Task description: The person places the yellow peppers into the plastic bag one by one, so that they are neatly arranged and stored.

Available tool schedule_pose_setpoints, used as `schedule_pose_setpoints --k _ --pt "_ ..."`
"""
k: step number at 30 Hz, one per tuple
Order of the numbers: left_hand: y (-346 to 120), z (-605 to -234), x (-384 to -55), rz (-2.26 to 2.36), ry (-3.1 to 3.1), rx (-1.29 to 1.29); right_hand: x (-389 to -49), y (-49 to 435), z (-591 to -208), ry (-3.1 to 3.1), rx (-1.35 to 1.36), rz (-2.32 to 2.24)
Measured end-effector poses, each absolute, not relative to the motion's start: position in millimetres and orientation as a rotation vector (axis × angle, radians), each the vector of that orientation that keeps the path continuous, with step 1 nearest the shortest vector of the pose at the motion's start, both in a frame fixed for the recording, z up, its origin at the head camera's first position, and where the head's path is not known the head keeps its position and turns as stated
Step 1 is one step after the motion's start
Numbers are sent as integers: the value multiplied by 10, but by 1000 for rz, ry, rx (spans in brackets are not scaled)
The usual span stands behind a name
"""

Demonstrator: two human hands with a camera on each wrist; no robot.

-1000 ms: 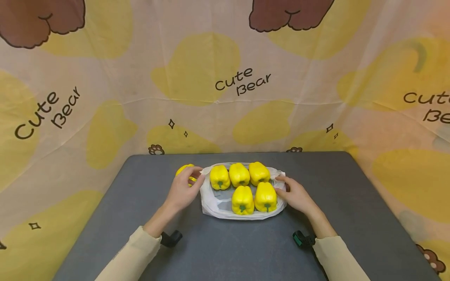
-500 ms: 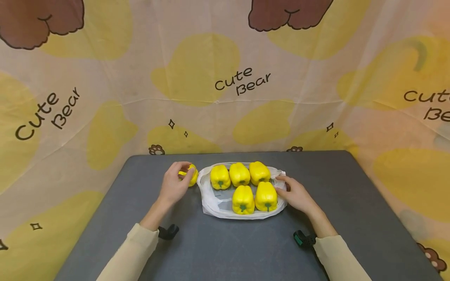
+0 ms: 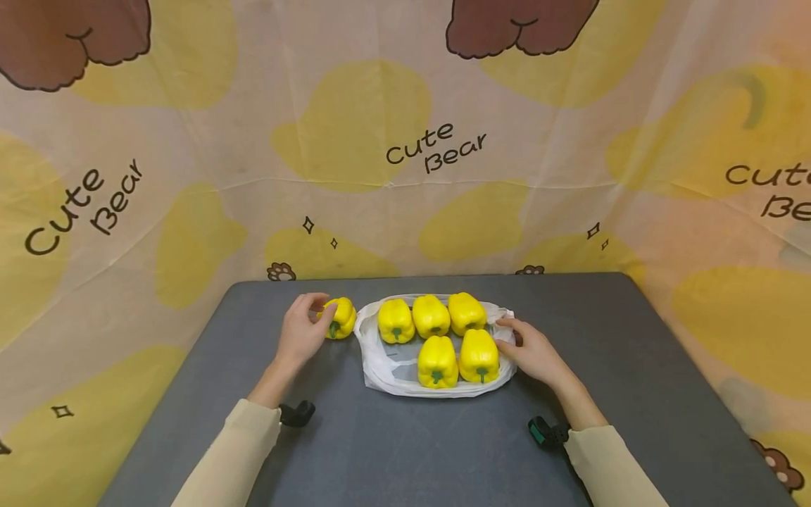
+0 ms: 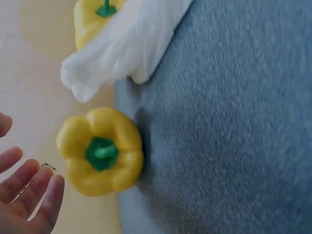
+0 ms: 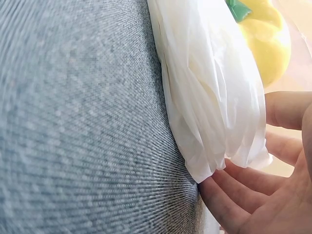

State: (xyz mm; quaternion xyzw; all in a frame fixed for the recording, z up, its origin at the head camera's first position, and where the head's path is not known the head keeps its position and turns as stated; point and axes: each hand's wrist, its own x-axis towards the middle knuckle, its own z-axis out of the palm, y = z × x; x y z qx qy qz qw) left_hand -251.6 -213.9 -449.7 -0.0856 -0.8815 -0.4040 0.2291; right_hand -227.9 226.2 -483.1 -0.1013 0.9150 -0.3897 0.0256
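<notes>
A yellow bell pepper with a green stem stands on the table just left of a white plastic bag. My left hand is at its left side, fingers spread and loosely bent; in the left wrist view, a gap shows between the fingers and the pepper. The bag lies with its mouth wide, and several more yellow bell peppers sit inside, three along the back and others in front. My right hand holds the bag's right edge, thumb at the rim and fingers around its outer side.
The grey table extends around the bag. Behind it hangs a patterned cloth backdrop that meets the table's far edge. Each wrist wears a black camera strap, the left one close above the tabletop.
My left hand has left the bag's left rim and moved left, passing over the loose pepper, which now shows more fully with its stem toward me. The right hand stays at the bag.
</notes>
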Motion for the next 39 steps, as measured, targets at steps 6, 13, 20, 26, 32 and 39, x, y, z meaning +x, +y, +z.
schedule_pose_setpoints --k 6,13,20,26,32,39 --pt "-2232 -4558 -2589 -1077 -2445 -170 -2275 2265 -4834 2830 -318 -1216" --pt "-2306 -4638 -2631 -1072 -2533 -109 -2276 2263 -4834 2831 -301 -1210" --pt "-2327 -4723 -2667 -1101 -2654 -73 -2286 2265 -4851 2838 -307 -1197" --pt "-2309 -4751 -2690 -1161 -2712 -62 -2283 2264 -4841 2839 -305 -1199" --pt "-2297 -4775 -2697 -1195 -2777 -77 -2278 2262 -4830 2835 -294 -1198" --pt "-2252 -4781 -2694 -1212 -2813 -138 -2274 2263 -4841 2827 -289 -1211"
